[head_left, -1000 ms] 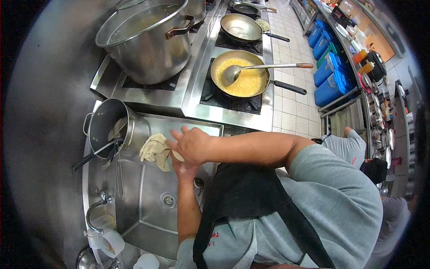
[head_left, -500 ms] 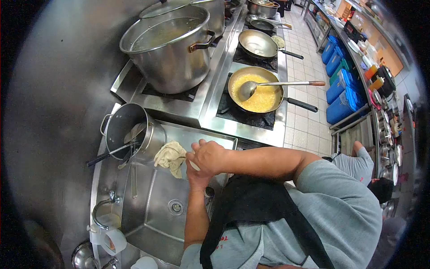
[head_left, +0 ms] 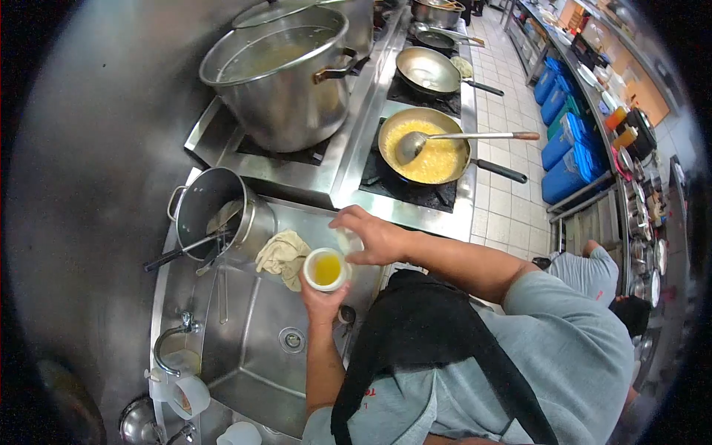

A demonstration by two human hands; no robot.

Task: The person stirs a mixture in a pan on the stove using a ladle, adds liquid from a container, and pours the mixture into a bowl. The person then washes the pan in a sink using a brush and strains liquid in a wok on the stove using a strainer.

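My left hand (head_left: 323, 302) is wrapped around a small white tub (head_left: 343, 279) with yellow liquid (head_left: 326, 270) in it, held over the sink's edge. Beside it, my right hand (head_left: 380, 236) is closed on a translucent lid (head_left: 347, 242), apart from the tub's open top. A crumpled cream cloth (head_left: 282, 256) lies just left of the tub. On the stove ahead, a frying pan (head_left: 461, 165) holds a bubbling yellow mixture, with a ladle (head_left: 475, 136) resting across it.
A large stockpot (head_left: 285, 111) of liquid stands on the left burner. A smaller pot (head_left: 259, 226) with utensils sits at the sink (head_left: 274, 378), near the faucet (head_left: 174, 337). Another frying pan (head_left: 426, 70) is farther back. Blue bins (head_left: 567, 178) and a person (head_left: 586, 274) are at the right.
My right hand has moved off the tub to the right with the lid, uncovering the yellow liquid. The tub, formerly hidden by my hand, now shows its open top.
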